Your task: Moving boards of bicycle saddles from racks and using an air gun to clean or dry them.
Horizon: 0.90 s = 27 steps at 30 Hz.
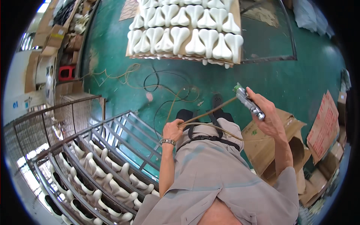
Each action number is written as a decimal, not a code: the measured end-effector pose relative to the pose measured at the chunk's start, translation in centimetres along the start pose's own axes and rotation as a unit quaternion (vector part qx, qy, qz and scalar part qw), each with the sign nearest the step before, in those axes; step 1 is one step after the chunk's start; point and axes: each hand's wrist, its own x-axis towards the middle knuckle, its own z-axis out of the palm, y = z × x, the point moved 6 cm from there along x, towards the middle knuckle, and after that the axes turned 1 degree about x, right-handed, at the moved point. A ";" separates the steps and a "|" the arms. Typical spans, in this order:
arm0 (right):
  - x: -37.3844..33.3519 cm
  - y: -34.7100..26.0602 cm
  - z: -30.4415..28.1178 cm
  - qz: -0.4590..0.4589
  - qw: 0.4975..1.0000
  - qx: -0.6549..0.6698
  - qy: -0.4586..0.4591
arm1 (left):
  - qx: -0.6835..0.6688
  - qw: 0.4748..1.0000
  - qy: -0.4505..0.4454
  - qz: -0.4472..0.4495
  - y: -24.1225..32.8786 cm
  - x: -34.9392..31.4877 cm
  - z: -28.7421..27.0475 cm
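Observation:
My left hand point(173, 131), with a banded bracelet at the wrist, is closed around a yellowish-brown hose point(210, 112). One length of the hose runs up to the right toward a silver handheld tool point(248, 102) with a green end. That tool, which looks like an air tool, is gripped in my right hand point(267, 112), raised right of my body. Another loop of hose crosses in front of my waist. Beyond both hands, rows of white saddle-shaped pieces point(180, 39) lie on a brown board point(219, 61); neither hand touches them.
A metal rack point(129, 125) at the lower left holds several cream-coloured pieces point(93, 168). Hose coils point(152, 82) lie on the green floor point(123, 92). An open cardboard box point(258, 150) stands by my right side. A red stool point(66, 73) and cartons line the left.

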 end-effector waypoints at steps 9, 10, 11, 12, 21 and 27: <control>16.1 -14.9 12.2 -0.040 0.988 -0.094 -0.118 | -0.066 0.996 -0.044 0.045 -9.0 7.6 -6.3; 17.9 -16.9 14.5 -0.049 0.986 -0.087 -0.132 | -0.070 0.994 -0.064 0.054 -10.5 8.8 -7.6; 19.8 -18.7 17.0 -0.057 0.984 -0.081 -0.147 | -0.078 0.993 -0.070 0.059 -12.4 10.3 -9.0; 21.7 -20.5 19.6 -0.068 0.981 -0.088 -0.156 | -0.052 0.990 -0.113 0.065 -14.3 11.5 -10.0; 42.5 -31.8 35.9 -0.038 0.980 -0.114 -0.162 | -0.127 0.958 -0.242 0.089 -27.2 13.4 -17.4; 50.2 -34.0 40.9 -0.033 0.976 -0.196 -0.093 | -0.182 0.954 -0.228 0.071 -32.3 14.0 -19.9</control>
